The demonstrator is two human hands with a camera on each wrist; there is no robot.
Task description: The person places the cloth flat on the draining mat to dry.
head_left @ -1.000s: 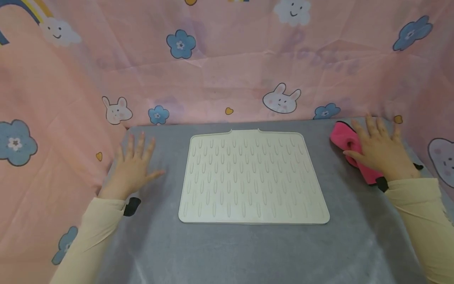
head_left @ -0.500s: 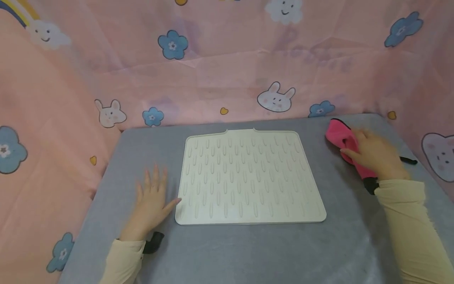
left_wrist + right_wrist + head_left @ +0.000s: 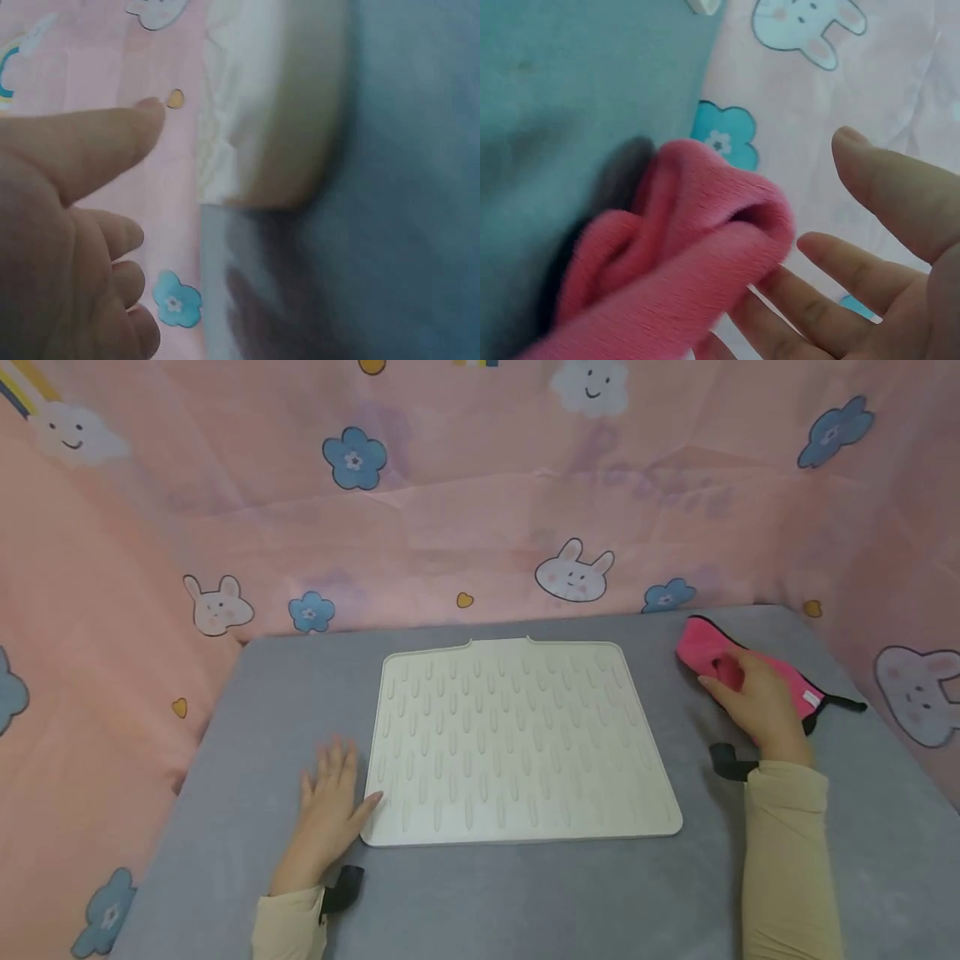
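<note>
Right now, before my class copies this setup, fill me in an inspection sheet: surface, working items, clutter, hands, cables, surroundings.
Surface: grey tabletop.
Working items: cream ridged mat, lying flat; pink cloth with black edging, bunched, off the mat's right side.
Clutter: nothing seen.
Left hand: fingers extended, thumb over the mat's left edge in the head view; contact unclear.
Right hand: at the cloth, thumb apart from it, fingers partly hidden behind it.
Cables: nothing seen.
Surroundings: pink printed fabric.
</note>
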